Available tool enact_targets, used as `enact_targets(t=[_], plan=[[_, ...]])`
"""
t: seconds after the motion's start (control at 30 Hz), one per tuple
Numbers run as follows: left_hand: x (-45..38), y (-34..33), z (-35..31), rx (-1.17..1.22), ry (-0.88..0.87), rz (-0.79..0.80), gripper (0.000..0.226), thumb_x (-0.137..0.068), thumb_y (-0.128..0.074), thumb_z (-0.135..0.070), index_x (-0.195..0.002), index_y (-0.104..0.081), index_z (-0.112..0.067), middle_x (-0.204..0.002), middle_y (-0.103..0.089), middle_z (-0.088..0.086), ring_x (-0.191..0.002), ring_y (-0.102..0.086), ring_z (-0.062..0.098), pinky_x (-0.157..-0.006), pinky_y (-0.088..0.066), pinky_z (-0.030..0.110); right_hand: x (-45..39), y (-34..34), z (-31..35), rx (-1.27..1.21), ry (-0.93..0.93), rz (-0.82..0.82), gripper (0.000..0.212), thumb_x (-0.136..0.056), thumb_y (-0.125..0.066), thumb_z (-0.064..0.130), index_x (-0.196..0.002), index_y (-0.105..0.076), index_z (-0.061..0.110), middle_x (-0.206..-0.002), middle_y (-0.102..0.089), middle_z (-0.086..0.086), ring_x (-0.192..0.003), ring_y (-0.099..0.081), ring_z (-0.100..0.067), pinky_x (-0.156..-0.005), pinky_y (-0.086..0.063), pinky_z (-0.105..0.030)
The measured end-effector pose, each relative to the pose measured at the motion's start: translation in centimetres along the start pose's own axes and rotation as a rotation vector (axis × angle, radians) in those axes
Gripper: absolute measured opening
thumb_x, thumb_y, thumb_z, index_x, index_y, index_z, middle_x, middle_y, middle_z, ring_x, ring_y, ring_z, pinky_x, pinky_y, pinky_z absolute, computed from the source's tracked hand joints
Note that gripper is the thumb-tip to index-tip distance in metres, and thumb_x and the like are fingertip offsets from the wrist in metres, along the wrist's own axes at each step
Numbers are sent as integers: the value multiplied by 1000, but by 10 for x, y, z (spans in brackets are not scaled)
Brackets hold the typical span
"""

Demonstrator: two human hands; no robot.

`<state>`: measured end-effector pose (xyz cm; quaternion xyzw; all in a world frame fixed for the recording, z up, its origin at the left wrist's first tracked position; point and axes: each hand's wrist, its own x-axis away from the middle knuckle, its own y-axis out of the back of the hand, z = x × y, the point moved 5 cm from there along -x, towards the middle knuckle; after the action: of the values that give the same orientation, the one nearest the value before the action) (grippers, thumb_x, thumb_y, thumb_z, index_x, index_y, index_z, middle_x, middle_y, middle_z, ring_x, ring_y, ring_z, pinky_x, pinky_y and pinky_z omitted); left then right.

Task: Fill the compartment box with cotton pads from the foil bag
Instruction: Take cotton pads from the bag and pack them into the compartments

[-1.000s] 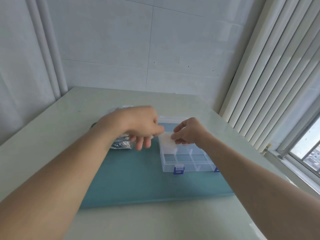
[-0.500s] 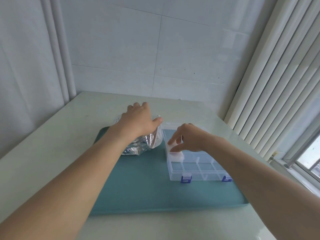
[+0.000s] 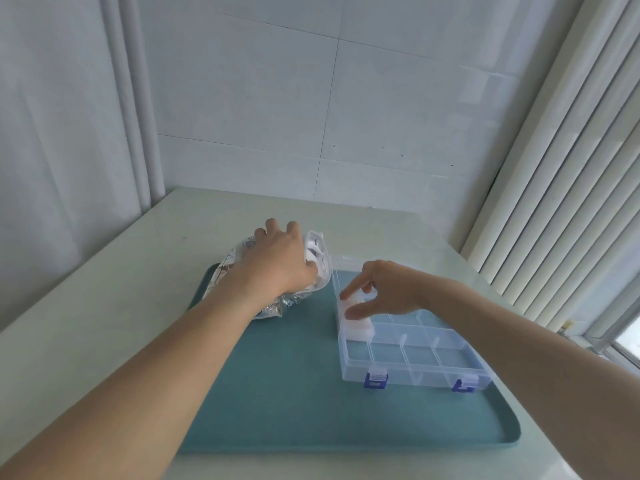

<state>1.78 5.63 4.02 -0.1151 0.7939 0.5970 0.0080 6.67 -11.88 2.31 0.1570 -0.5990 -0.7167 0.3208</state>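
Observation:
A crinkled silver foil bag (image 3: 272, 308) lies on the far left of a teal tray (image 3: 294, 393), its open mouth (image 3: 318, 251) facing the box and showing white pads inside. My left hand (image 3: 277, 261) lies over the bag and grips it, thumb at the mouth. The clear compartment box (image 3: 415, 362) with two blue latches stands open on the tray's right. A stack of white cotton pads (image 3: 358, 329) fills its left-hand compartment. My right hand (image 3: 388, 289) pinches the top of that stack between index finger and thumb. The other visible compartments hold nothing.
The tray sits on a pale tabletop (image 3: 104, 323) in a corner. A tiled wall stands behind, vertical blinds (image 3: 554, 202) and a window sill to the right, and a pipe (image 3: 138, 133) at the back left. The box lid (image 3: 341, 263) stands up behind the compartments.
My left hand let go of a pad it shared with my right hand and moved back onto the foil bag. My right hand lowered the pad onto the stack in the box.

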Motion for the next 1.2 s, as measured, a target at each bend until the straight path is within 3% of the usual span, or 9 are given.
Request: enact_targets(t=[0.1, 0.17, 0.3, 0.43, 0.63, 0.87, 1.0, 1.1, 1.2], plan=[[-8, 2, 10, 44, 19, 25, 42, -99, -44, -29, -133, -39, -6, -131, -41, 18, -117, -46, 35, -91, -42, 41, -14, 29, 4, -269, 83, -344, 13, -84, -78, 33, -97, -74, 31, -80, -61, 11, -69, -53, -7, -74, -46, -24], [-13, 7, 16, 115, 23, 42, 38, -101, -40, -26, -132, -42, -4, -130, -44, 18, -108, -51, 32, -84, -43, 38, -25, 38, 16, -367, 122, -447, 19, -84, -79, 28, -100, -70, 29, -91, -66, 8, -77, -62, -11, -76, -49, -22], [-19, 18, 29, 241, 11, 53, 23, -99, -39, -13, -116, -52, -4, -110, -55, 14, -94, -51, 25, -71, -37, 33, -51, 29, 40, -189, 93, -296, 56, -79, -82, 33, -129, -62, 19, -114, -66, 4, -97, -65, -16, -82, -47, -23], [-15, 29, 36, 329, -6, 89, 22, -99, -37, -8, -99, -58, -2, -86, -56, 9, -74, -48, 19, -62, -32, 31, -68, 17, 53, 51, 113, -231, 37, -80, -75, 32, -110, -68, 10, -87, -70, -5, -82, -64, -27, -74, -53, -35], [-12, 38, 38, 383, 11, 73, 17, -98, -39, -8, -90, -54, -7, -72, -45, 3, -61, -36, 15, -54, -24, 30, -72, 20, 53, -14, 107, -335, 24, -83, -68, 32, -88, -67, 9, -75, -66, -8, -72, -59, -31, -61, -47, -35], [-15, 31, 33, 343, 25, 43, 21, -96, -43, -11, -99, -62, -2, -87, -61, 11, -71, -47, 20, -62, -33, 31, -68, 19, 48, -56, 37, -418, 11, -82, -71, 23, -77, -65, 15, -75, -64, -10, -75, -55, -32, -59, -38, -31], [-14, 27, 28, 307, 28, 2, 24, -98, -47, -21, -107, -63, -5, -101, -65, 13, -82, -55, 23, -66, -38, 32, -67, 19, 48, -114, 9, -436, 41, -82, -68, 17, -51, -41, 20, -53, -43, -4, -62, -41, -30, -53, -32, -31], [-17, 20, 26, 259, 54, -64, 28, -100, -45, -32, -116, -58, -12, -117, -56, 10, -109, -51, 28, -83, -42, 35, -56, 30, 47, -204, -6, -516, 34, -80, -69, 16, -53, -50, 13, -53, -45, -4, -55, -37, -22, -44, -28, -25], [-16, 10, 23, 186, 108, -77, 31, -102, -37, -33, -121, -51, -11, -124, -47, 13, -119, -40, 31, -99, -40, 43, -44, 37, 37, -291, -25, -569, 29, -77, -71, 17, -60, -55, 0, -54, -45, -6, -53, -33, -22, -43, -26, -26]])
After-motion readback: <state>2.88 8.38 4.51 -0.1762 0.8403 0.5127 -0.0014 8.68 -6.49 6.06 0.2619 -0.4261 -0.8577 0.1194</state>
